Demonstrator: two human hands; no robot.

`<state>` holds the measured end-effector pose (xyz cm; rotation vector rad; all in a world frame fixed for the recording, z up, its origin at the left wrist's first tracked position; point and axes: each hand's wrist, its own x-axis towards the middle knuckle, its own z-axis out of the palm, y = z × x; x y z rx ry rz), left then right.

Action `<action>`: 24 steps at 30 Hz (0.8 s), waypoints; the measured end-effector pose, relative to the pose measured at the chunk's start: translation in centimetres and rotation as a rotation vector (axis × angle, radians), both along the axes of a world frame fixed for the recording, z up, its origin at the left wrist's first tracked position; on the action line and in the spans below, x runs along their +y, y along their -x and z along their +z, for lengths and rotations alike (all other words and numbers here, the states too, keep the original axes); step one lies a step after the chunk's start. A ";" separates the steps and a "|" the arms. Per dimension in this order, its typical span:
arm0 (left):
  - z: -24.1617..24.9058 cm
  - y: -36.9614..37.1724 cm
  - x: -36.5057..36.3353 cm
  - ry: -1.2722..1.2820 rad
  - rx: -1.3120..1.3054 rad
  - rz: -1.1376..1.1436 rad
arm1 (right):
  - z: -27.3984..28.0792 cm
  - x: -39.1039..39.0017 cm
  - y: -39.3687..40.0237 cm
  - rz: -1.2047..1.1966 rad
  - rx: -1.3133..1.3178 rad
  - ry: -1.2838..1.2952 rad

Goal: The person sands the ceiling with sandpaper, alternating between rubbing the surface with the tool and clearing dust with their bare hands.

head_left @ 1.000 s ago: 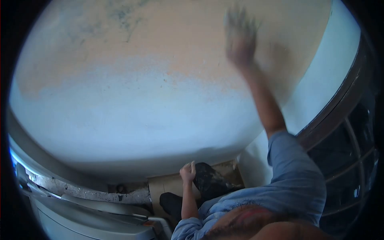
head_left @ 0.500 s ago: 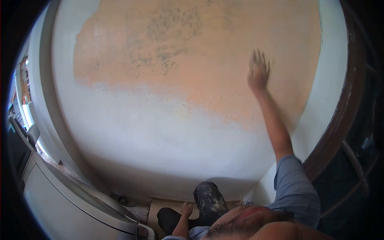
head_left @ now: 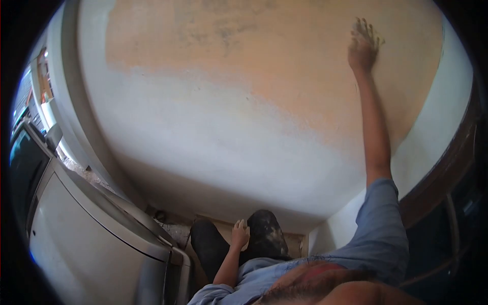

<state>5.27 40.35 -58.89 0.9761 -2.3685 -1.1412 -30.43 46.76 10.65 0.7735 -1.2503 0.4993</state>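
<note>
My right hand (head_left: 363,46) is raised high with its arm stretched out. Its fingers are spread flat against the orange, patchy upper part of the wall (head_left: 264,66), and whether anything lies under the palm is hidden. My left hand (head_left: 239,233) hangs low with the fingers curled into a fist, resting by my paint-stained dark trouser knee (head_left: 269,236). Nothing can be made out in that fist. The lower part of the wall (head_left: 213,152) is white.
A white appliance (head_left: 101,239) stands close on my left, its top corner near my left leg. A dark window frame with bars (head_left: 447,178) runs down the right side. Brown cardboard (head_left: 292,239) covers the floor at the foot of the wall.
My right hand has slid up and to the right across the orange patch. My view has turned a little, and the left hand has stayed by my knee.
</note>
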 end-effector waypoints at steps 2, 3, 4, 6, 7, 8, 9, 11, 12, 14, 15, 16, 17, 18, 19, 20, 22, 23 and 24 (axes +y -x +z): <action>-0.7 -0.7 1.1 0.082 0.072 0.046 | -4.4 -0.5 -0.4 -0.116 0.007 -0.003; -1.8 -1.4 1.0 0.033 0.049 0.037 | -8.4 -0.5 -1.0 -0.106 -0.026 -0.057; -2.5 -1.8 0.5 0.029 0.034 0.022 | -13.6 -0.3 -1.7 -0.086 -0.053 -0.104; -3.4 -2.2 -0.6 -0.216 -0.123 0.065 | -23.6 0.9 -2.5 0.022 -0.152 -0.247; -3.8 -2.3 -0.9 -0.220 -0.130 0.058 | -27.1 1.9 -1.9 0.009 -0.119 -0.297; -4.1 -2.3 -1.4 -0.153 -0.070 0.081 | -29.0 2.7 -1.3 -0.003 -0.088 -0.342; -3.8 -2.4 -2.1 -0.080 -0.012 0.099 | -27.7 3.3 -1.3 -0.012 -0.100 -0.337; -1.6 -0.8 -4.0 0.099 0.206 -0.034 | -22.3 5.4 0.3 0.022 -0.023 -0.500; 2.9 0.6 -5.5 0.249 0.262 -0.112 | -18.2 5.5 1.3 0.052 0.038 -0.404; 12.7 5.2 -9.9 0.544 0.310 -0.163 | -10.5 6.1 4.9 0.037 0.074 -0.213; 20.4 6.8 -11.0 0.572 0.431 -0.189 | -6.7 7.0 3.2 0.057 -0.003 -0.142; 26.3 8.9 -12.5 0.724 0.615 -0.205 | -3.9 6.9 1.8 0.075 -0.067 -0.075; 30.9 11.0 -13.8 0.831 0.670 -0.180 | -3.7 6.7 2.1 0.065 -0.054 -0.110; 36.6 11.7 -13.5 0.899 0.659 -0.120 | -4.1 6.8 2.4 0.012 -0.041 -0.075; 41.1 12.7 -13.4 1.024 0.770 -0.098 | -5.3 7.1 2.6 -0.046 -0.034 -0.034; 44.7 13.6 -13.1 1.178 0.842 -0.053 | -8.5 7.3 3.1 -0.020 -0.043 -0.040; 48.5 15.2 -12.9 1.332 0.831 0.020 | -18.0 7.7 3.7 0.008 -0.081 -0.066; 49.4 16.1 -13.0 1.314 0.831 0.008 | -22.9 8.4 3.5 0.007 -0.119 -0.088; 49.9 16.6 -13.3 1.290 0.739 -0.017 | -27.6 9.4 3.4 0.028 -0.179 -0.122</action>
